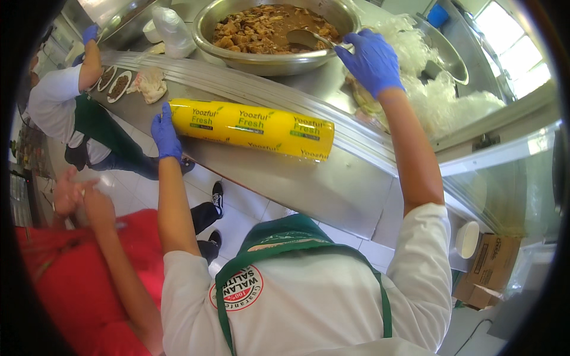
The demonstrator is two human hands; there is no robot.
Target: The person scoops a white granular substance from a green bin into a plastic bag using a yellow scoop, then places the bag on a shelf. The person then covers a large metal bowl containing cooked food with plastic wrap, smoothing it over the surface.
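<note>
My left hand (166, 134), in a blue glove, grips the left end of a yellow printed roll of cling film (252, 132) lying across the steel counter's near ledge. My right hand (373, 59), also blue-gloved, is at the right rim of a big metal basin (261, 62), with its fingers closed around the handle of a ladle (306, 39). The ladle's bowl rests in brown stewed pieces in sauce (252, 26). The right palm is turned away from view.
Clear plastic bags (409, 53) pile up right of the basin, before another metal basin (457, 59). Two small dishes of food (119, 87) and a crumpled bag (148, 84) sit at left. A person in a green apron (107, 124) and one in red (89, 273) stand nearby.
</note>
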